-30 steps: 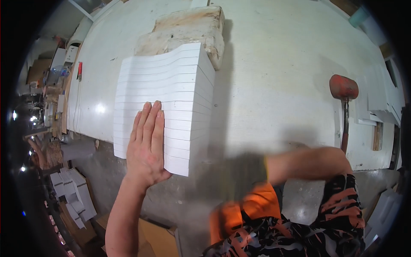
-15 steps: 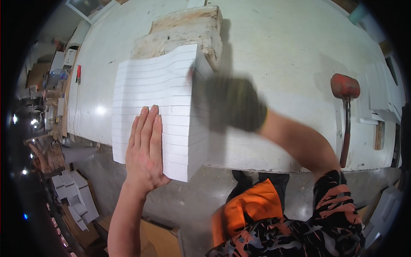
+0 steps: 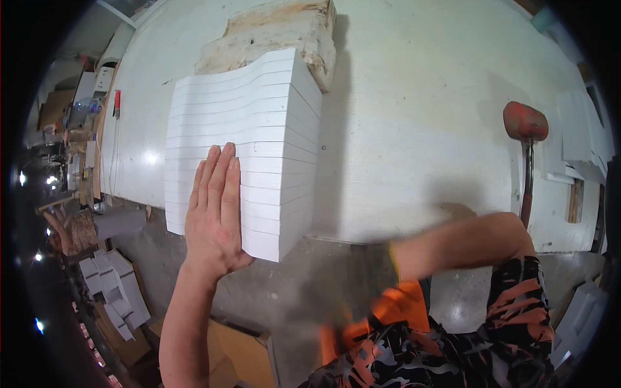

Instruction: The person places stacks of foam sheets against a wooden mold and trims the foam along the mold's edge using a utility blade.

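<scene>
Stack (image 3: 262, 149) lies beneath one of the hands (image 3: 215, 227) (left).

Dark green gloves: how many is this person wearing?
1 glove, on the blurred right hand, nearer the body than the white table. The bare left hand is flat on the white layered stack, so no other is hidden.

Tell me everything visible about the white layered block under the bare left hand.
The white, boxy layered block looks like many slabs packed together, perhaps card or foam. Dark seams cross its gently wavy top and continue down its right side. It rests on the white flat-topped table, covering part of the near edge in this view. The bare left hand lies flat on top. Behind it sits a whitish, brown-stained bundle; contact there is unclear.
</scene>
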Demonstrator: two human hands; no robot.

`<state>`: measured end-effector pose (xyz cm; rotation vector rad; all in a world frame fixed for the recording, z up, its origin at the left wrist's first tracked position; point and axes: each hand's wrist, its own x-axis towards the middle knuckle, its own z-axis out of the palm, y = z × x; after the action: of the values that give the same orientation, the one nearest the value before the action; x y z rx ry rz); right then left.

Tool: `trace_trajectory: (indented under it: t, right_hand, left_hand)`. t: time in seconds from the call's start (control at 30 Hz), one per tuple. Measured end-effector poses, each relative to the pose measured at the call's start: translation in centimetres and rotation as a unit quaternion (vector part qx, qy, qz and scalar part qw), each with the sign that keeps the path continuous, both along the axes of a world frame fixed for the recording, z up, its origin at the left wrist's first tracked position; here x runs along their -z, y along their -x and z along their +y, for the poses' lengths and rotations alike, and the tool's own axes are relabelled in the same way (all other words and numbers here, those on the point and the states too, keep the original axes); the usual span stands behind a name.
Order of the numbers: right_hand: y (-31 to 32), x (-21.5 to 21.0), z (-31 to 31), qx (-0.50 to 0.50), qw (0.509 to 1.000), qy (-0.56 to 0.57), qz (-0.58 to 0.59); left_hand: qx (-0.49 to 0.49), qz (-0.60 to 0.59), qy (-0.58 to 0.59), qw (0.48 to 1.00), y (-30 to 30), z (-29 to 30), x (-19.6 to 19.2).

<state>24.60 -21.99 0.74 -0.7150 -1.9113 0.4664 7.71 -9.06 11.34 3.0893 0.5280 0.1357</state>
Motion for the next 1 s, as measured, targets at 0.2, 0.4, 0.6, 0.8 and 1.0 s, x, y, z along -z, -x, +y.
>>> trace_trajectory:
  t: [0.2, 0.4, 0.6, 0.8, 1.0]
  right_hand:
    - [-5.5, -3.5, 4.7, 0.472, 0.805, -0.128, -0.335]
    - [-10.8, -2.3, 11.2, 0.518, 0.850, -0.083, -0.050]
    - [-9.6, -2.6, 10.9, 0.495, 0.866, -0.055, -0.040]
    - [-8.7, -2.1, 9.2, 0.402, 0.898, -0.022, -0.177]
    - [-2.6, -2.3, -0.1, 0.045, 0.973, 0.060, -0.219]
  left_hand:
    - [0.000, 0.009, -0.010, 1.000, 0.6, 0.0, -0.2]
    - [-0.011, 0.019, -0.009, 1.000, 0.2, -0.3, -0.3]
    - [-0.013, 0.019, -0.008, 1.000, 0.3, -0.4, -0.6]
    - [-0.009, 0.008, -0.010, 1.000, 0.2, -0.2, -0.2]
    - [0.000, -0.001, -0.020, 1.000, 0.4, 0.0, -0.5]
